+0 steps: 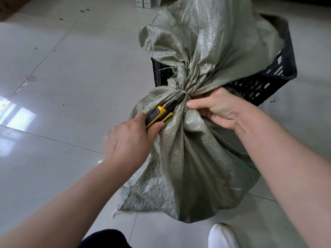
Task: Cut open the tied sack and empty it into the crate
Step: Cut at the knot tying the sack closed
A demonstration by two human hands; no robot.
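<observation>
Sack [193, 158] stands on the tile floor [62, 86], neck cinched by a pale tie [183, 92]. Left hand [130, 140] is wrapped around the yellow-black cutters [161, 115], dark tip right at the tie, coming in from the left. Right hand [220, 108] grips the bunched neck fabric just right of the tie, thumb on top (fingers tucked under, mostly hidden). Black crate [268, 81] sits directly behind the sack; the loose sack top flops over its rim.

You look down on a glossy pale tile floor [62, 68]; window light [16, 115] reflects at the left, and dark specks [84, 10] lie far left.
</observation>
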